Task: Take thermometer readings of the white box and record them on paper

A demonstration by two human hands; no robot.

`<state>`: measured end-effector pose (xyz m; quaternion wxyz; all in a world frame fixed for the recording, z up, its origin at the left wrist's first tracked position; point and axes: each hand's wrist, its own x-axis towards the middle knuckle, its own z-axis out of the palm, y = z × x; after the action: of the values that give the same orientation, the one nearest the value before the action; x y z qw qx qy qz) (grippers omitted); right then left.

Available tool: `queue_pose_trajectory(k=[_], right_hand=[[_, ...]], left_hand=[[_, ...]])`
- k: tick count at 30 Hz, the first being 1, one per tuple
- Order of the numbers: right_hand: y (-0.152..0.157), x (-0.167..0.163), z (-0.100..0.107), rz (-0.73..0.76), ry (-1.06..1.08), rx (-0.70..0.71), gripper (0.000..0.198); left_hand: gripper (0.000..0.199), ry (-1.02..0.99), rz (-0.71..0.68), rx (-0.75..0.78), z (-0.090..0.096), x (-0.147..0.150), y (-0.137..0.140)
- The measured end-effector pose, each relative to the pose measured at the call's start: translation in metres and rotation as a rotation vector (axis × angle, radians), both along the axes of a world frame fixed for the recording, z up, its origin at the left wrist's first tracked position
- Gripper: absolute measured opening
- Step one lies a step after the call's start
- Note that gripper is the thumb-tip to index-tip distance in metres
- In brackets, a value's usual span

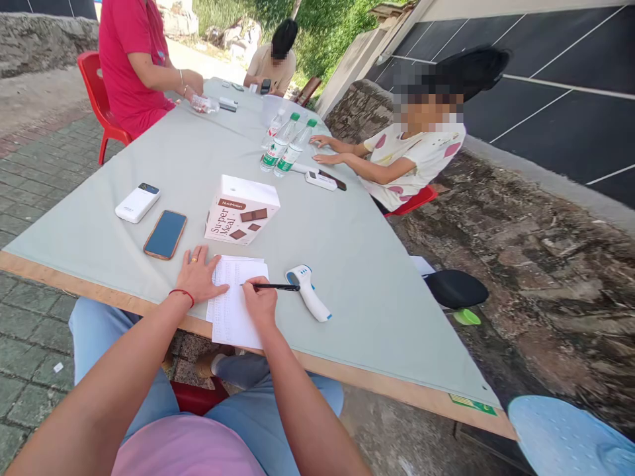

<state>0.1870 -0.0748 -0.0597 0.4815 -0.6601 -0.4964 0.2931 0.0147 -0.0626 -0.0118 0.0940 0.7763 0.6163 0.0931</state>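
Note:
My right hand (260, 303) is closed round a black pen (278, 287), whose tip rests on a white sheet of paper (237, 324) covered in rows of small marks. Spread flat, my left hand (198, 274) lies on the table with its thumb on the paper's left edge. Just right of the pen lies a white and blue infrared thermometer (311, 296). Beyond the paper stands a Su-per Meal box (242, 210). A smartphone (165, 235) and a white power bank (137, 203) are to the left of the box.
Several water bottles (284, 149) stand farther back on the cloth-covered table (367, 297). Another white power bank (320, 180) and a dark phone (333, 181) lie near a person (401, 158) at the right. Two more people sit at the far end. A stone wall (476, 244) runs along the right.

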Motion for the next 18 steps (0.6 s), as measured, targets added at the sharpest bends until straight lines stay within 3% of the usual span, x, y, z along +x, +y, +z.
queue_pose_trajectory(k=[4,7,11,14,18], right_hand=[[-0.001,0.005,0.0,-0.139,-0.044,0.201,0.021],[0.002,0.016,-0.001,-0.092,-0.28,0.285,0.03],[0.01,0.032,-0.002,0.002,-0.657,0.073,0.041],[0.013,0.044,0.0,0.026,-0.775,-0.034,0.047],[0.01,0.074,0.008,-0.152,-0.836,-0.029,0.052]], left_hand=[[0.077,0.0,-0.004,0.014,-0.001,0.0,-0.001],[0.078,-0.065,0.021,0.048,-0.003,-0.003,-0.002],[0.069,-0.327,0.19,0.104,-0.006,-0.012,0.012],[0.075,-0.501,0.329,0.096,-0.006,-0.017,0.04],[0.092,-0.499,0.334,0.057,-0.004,-0.02,0.084]])
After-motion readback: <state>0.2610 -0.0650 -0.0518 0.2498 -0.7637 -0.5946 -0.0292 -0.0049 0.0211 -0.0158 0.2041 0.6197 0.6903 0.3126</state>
